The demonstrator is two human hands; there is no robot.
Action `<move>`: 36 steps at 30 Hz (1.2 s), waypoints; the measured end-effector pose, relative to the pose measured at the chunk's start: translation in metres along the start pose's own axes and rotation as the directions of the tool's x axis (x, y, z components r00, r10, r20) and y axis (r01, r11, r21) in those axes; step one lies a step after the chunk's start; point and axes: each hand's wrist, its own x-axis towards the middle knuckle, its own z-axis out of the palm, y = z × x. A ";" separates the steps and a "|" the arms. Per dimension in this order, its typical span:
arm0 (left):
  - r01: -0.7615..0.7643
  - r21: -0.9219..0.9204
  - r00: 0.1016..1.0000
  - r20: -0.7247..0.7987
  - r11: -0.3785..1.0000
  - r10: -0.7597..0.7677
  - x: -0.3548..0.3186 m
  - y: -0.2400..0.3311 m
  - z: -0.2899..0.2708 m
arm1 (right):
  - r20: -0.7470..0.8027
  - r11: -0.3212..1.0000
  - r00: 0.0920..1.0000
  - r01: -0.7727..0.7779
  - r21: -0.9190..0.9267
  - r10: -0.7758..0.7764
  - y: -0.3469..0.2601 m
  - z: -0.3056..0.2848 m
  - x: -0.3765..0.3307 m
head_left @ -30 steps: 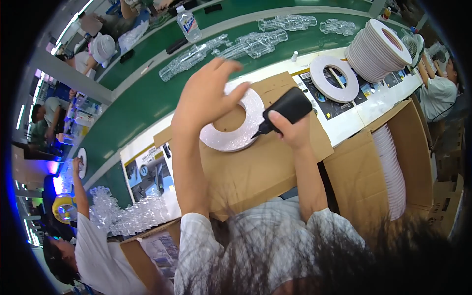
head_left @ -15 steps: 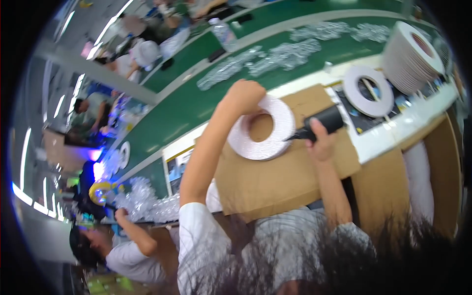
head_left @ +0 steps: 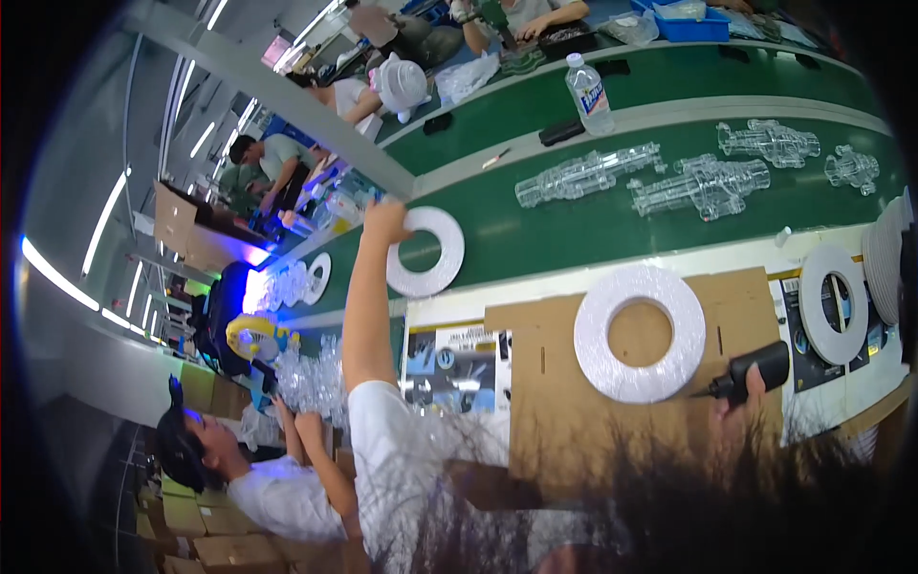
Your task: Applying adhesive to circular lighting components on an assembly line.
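Two flat white foam rings: left hand (head_left: 384,222) pinches one (head_left: 426,252); right hand (head_left: 741,400) grips a black bottle (head_left: 752,371).

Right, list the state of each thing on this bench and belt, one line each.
left hand: arm stretched out, holding a white ring over the green belt
right hand: gripping the black bottle, nozzle toward the second ring
second ring: flat on cardboard
water bottle: upright, capped
clear plastic shells: lying on the belt
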 end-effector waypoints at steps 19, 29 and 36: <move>0.221 -0.333 0.935 0.339 0.917 -0.102 -0.001 0.077 0.025 | -0.096 0.996 0.992 -0.072 0.056 0.077 -0.003 -0.023 -0.003; 0.372 -0.075 0.891 0.311 0.925 -0.332 0.002 -0.021 0.102 | 0.022 0.983 0.984 -0.180 0.037 0.179 -0.022 -0.019 0.001; 0.164 0.258 0.913 0.326 0.952 -0.246 -0.008 -0.003 0.052 | -0.125 0.995 0.987 -0.102 0.012 0.103 -0.026 -0.008 0.004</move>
